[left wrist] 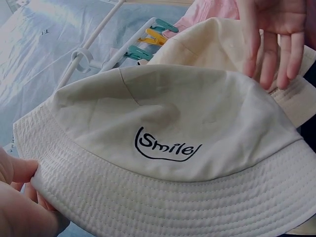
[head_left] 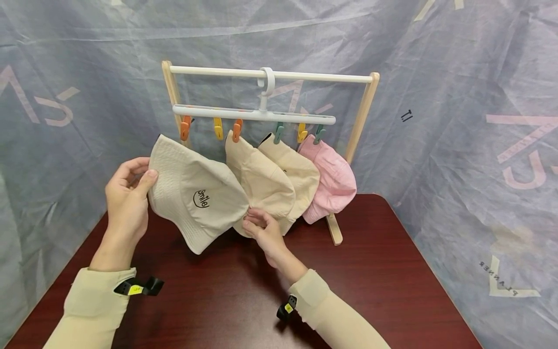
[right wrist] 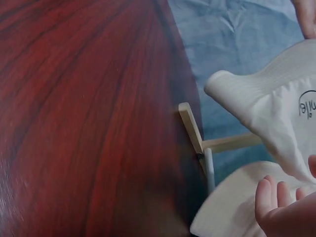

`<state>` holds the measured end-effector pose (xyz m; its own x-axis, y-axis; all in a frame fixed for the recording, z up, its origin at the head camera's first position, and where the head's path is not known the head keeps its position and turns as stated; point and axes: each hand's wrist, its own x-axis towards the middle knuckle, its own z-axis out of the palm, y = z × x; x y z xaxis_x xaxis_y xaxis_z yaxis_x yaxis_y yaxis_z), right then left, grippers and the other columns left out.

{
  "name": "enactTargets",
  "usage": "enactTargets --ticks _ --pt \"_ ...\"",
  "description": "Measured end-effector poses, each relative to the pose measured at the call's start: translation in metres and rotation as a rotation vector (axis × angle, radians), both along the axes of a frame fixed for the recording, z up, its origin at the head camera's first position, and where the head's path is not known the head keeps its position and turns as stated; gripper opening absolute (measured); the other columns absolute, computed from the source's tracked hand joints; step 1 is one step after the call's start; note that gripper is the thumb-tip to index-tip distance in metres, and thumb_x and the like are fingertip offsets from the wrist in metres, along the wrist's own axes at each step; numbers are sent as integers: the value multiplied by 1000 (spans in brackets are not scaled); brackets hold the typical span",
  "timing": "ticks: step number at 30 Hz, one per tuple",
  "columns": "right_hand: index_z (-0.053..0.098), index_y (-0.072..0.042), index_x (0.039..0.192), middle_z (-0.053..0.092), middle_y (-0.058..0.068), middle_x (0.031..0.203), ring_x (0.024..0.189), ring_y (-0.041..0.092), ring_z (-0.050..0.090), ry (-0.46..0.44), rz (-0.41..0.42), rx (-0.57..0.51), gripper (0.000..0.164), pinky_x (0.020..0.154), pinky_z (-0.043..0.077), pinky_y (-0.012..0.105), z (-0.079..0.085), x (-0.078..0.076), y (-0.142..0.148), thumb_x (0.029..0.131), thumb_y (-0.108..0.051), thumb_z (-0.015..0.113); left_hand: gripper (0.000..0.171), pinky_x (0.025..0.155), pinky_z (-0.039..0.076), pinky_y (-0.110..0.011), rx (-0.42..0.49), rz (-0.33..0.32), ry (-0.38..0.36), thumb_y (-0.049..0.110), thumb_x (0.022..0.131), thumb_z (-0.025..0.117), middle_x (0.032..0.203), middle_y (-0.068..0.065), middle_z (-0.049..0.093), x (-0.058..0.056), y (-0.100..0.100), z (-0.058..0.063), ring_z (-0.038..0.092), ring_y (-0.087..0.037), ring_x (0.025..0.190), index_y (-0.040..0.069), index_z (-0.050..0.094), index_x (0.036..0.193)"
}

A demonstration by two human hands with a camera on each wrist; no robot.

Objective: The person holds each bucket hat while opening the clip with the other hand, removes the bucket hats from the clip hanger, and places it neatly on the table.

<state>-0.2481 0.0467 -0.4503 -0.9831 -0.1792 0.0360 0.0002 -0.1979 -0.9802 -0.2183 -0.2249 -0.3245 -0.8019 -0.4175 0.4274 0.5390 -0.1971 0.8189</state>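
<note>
A pale grey-white bucket hat (head_left: 220, 182) with a dark "Smile" print is held up sideways in front of the rack's left half. My left hand (head_left: 128, 196) pinches its brim between thumb and fingers, near an orange clothespin (head_left: 185, 130). At the crown end is my right hand (head_left: 268, 236), its fingertips right by the fabric. In the left wrist view the right hand's fingers (left wrist: 269, 54) extend loosely, without curling round the hat. Just behind hang a cream bucket hat (head_left: 268, 182) on another orange clothespin (head_left: 237, 130) and a second cream hat (head_left: 307, 172) on a green one (head_left: 279, 133).
A pink hat (head_left: 333, 177) hangs at the right from a green clothespin (head_left: 319, 133). Two yellow clothespins sit on the white hanger (head_left: 296, 118), which hooks over the wooden rack's rail (head_left: 209, 71). The rack stands on a dark red table (head_left: 370, 271) before grey cloth walls.
</note>
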Motion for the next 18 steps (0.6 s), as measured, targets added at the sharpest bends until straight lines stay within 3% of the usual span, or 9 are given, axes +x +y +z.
enactTargets --ticks 8,18 --pt "59 4 138 71 18 124 107 23 72 -84 8 -94 42 101 59 42 -13 1 -17 99 -3 73 22 74 53 -17 9 -2 3 -9 97 69 105 -9 64 -1 2 -1 57 -19 89 -4 72 119" --pt "61 5 132 72 10 108 100 24 73 -141 16 -124 38 102 58 44 -18 -1 -30 97 -4 74 23 75 54 -18 21 -5 -11 -8 98 69 107 -9 63 -2 1 -1 57 -19 90 -3 72 120"
